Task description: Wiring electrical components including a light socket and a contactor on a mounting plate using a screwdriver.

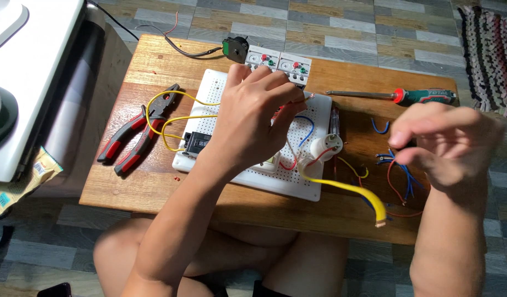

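Your left hand is down over the white perforated board, palm down, fingers curled, tips pinching something thin and reddish near the board's 2 o'clock corner; what it is, you can't tell from here; your forearm runs up from 7 o'clock. The board lies on the low wooden table, long axis running roughly 10 to 4. Your right hand hovers blurred at 3 o'clock, fingers loosely half-curled, thumb near forefinger; whether it holds anything, can't tell. The thick yellow wire trails from the board toward 5 o'clock; red-handled pliers lie at 9 o'clock, the screwdriver at 2 o'clock, tip pointing to 9.
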